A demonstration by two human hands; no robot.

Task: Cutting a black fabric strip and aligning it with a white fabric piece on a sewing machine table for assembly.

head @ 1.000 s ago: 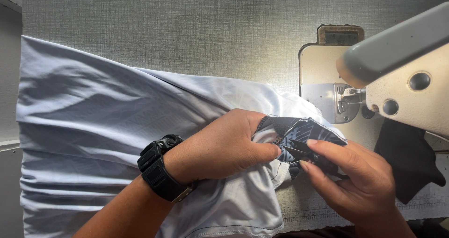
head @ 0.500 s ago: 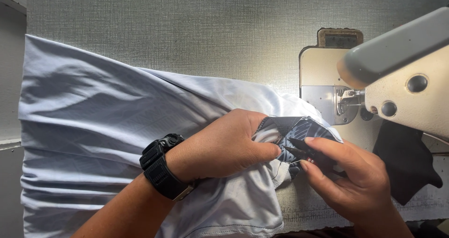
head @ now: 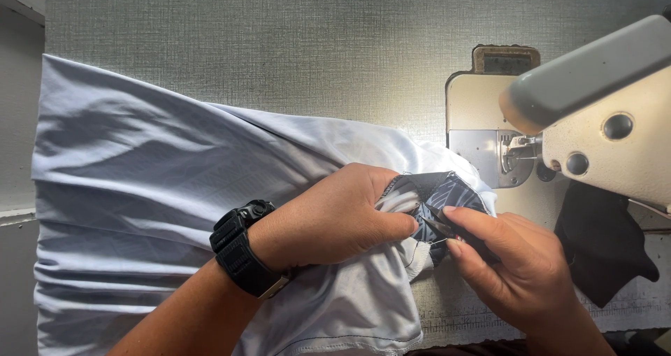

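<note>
Dark patterned fabric piece (head: 447, 195) sits bunched at the right end of the white garment (head: 161, 209), just left of the sewing machine's needle area (head: 514, 153). My left hand (head: 335, 216) has its grip closed tight on the white cloth right where it meets the dark piece, fingers curled over, thumb side against the fold. My right hand (head: 514, 272) has its grip pinched nearly shut on the dark piece's lower edge, thumb and forefinger together; there may be a small thin tool between them, too small to tell. Black wristwatch (head: 244, 258) on the left wrist.

White garment spreads in folds leftward over the grey textured table (head: 279, 41), stitched hem visible at the bottom edge. Cream sewing machine head (head: 601, 118) is cut off at the right of the view. Small tan rectangular plate (head: 507, 59) sits behind the machine bed. Black cloth (head: 601, 244) lies under the machine head, partly hidden by my right hand. Measuring strip along the table's near edge, marks unreadable.
</note>
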